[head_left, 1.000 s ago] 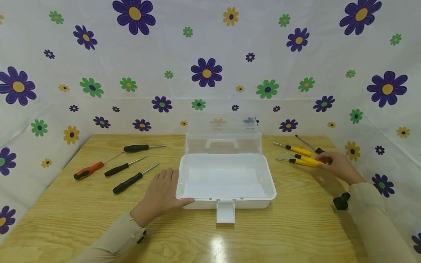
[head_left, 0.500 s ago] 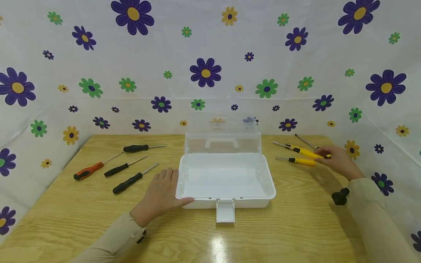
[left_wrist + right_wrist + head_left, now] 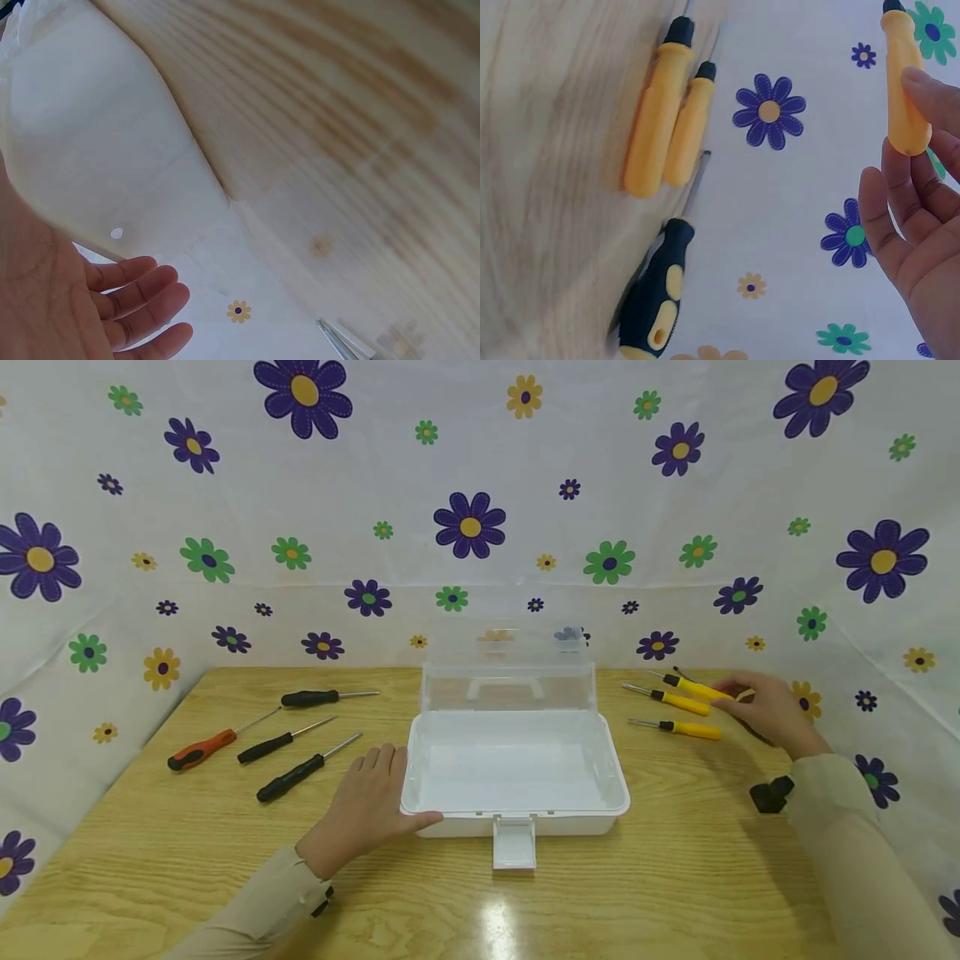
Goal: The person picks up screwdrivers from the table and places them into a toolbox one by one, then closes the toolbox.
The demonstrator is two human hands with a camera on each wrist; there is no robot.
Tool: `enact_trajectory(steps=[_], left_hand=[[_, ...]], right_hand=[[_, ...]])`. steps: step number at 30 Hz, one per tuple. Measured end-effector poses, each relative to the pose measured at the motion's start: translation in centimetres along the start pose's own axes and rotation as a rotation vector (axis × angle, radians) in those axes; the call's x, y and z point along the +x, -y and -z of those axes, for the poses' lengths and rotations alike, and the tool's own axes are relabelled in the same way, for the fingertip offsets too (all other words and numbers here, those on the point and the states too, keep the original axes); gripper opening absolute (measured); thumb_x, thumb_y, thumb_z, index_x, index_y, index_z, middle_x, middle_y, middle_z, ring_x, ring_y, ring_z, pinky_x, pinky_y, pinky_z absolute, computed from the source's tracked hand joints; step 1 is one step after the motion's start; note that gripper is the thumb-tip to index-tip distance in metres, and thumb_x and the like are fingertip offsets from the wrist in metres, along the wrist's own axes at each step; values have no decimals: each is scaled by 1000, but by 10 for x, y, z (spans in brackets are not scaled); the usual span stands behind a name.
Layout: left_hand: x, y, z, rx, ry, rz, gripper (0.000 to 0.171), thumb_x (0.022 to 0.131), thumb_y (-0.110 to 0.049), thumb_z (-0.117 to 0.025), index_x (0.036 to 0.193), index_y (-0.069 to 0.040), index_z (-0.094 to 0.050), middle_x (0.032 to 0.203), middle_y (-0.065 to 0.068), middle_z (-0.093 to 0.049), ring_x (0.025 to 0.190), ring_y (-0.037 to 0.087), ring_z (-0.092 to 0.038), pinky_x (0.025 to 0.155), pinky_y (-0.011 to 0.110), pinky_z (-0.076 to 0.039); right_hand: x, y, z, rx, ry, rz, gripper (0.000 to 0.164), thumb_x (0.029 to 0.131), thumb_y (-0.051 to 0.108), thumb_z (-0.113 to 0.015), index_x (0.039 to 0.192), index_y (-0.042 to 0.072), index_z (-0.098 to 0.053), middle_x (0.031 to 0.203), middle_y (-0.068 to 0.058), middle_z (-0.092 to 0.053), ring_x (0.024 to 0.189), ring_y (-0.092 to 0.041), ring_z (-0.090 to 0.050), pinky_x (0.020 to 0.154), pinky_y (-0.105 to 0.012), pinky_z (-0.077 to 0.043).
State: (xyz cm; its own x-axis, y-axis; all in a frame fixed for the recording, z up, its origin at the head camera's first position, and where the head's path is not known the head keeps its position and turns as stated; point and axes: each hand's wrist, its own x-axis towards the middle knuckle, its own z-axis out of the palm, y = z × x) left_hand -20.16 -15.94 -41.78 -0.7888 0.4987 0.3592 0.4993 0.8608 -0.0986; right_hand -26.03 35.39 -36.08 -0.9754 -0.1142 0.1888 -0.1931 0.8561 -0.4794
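My right hand (image 3: 772, 714) pinches a yellow screwdriver (image 3: 693, 687) by the end of its handle, with the shaft pointing left. In the right wrist view this screwdriver (image 3: 900, 67) is off the table, between thumb and fingers. Two more yellow screwdrivers, one farther (image 3: 681, 702) and one nearer (image 3: 693, 729), lie on the table just left of the hand. A black-and-yellow screwdriver (image 3: 656, 289) lies by them, mostly hidden behind the hand in the head view. My left hand (image 3: 367, 814) rests against the left side of a white toolbox (image 3: 615, 777), its thumb along the front edge.
The toolbox's clear lid (image 3: 510, 685) stands raised at the back, and its front latch (image 3: 514, 843) hangs down. On the left lie an orange-and-black screwdriver (image 3: 202, 749) and several black-handled screwdrivers (image 3: 292, 778). Flower-printed cloth (image 3: 480, 468) surrounds the wooden table (image 3: 420, 910).
My right hand has lifted the yellow screwdriver from beside the nearest one and carried it toward the back of the table, past the other yellow one. The left hand stays on the toolbox.
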Motion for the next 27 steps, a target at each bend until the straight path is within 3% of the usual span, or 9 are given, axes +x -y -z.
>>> enact_trajectory(steps=[4,6,9,11,17,23,27], left_hand=[[-1,-1,1,-12,6,4,89,67,-73,-64,109,5,-52,93,14,-54,80,24,-50,65,33,-45],[-1,-1,1,-14,2,1,89,68,-73,-63,108,5,-52,93,14,-53,78,23,-49,64,32,-44],[-1,0,0,-11,-7,-7,88,68,-74,-62,107,4,-51,91,13,-53,76,22,-48,62,31,-42],[0,0,0,-8,-13,-11,89,68,-74,-62,108,4,-51,91,13,-53,76,22,-48,61,31,-43],[0,0,0,-12,-21,-15,88,67,-72,-65,107,5,-52,90,13,-53,76,22,-49,62,32,-44],[-1,0,0,-18,-31,-24,90,69,-75,-61,107,6,-52,91,14,-53,77,23,-50,62,33,-45],[-1,1,0,-24,-21,-19,90,70,-76,-59,108,6,-51,92,14,-53,78,24,-50,63,33,-46]], right_hand=[[3,10,2,-2,-41,28,27,90,13,-63,106,-8,-63,102,-26,-64,92,-34,-58,81,-43,-53],[5,16,3,6,-45,31,27,90,14,-63,107,-7,-63,103,-26,-64,92,-33,-58,77,-28,-53],[7,25,5,27,-48,39,28,90,16,-63,107,-6,-63,105,-25,-64,92,-32,-57,70,-8,-42],[8,31,6,39,-46,46,28,91,16,-62,108,-5,-63,106,-24,-64,93,-31,-57,68,-4,-36],[12,46,7,57,-69,93,26,91,17,-62,107,-4,-64,107,-23,-63,91,-26,-55,69,0,-35],[13,63,7,73,-106,147,23,89,12,-64,105,-4,-65,107,-21,-64,82,-3,-49,69,0,-36],[13,75,6,98,-104,168,22,89,11,-64,105,-3,-66,106,-21,-64,84,-9,-50,71,-2,-38]])
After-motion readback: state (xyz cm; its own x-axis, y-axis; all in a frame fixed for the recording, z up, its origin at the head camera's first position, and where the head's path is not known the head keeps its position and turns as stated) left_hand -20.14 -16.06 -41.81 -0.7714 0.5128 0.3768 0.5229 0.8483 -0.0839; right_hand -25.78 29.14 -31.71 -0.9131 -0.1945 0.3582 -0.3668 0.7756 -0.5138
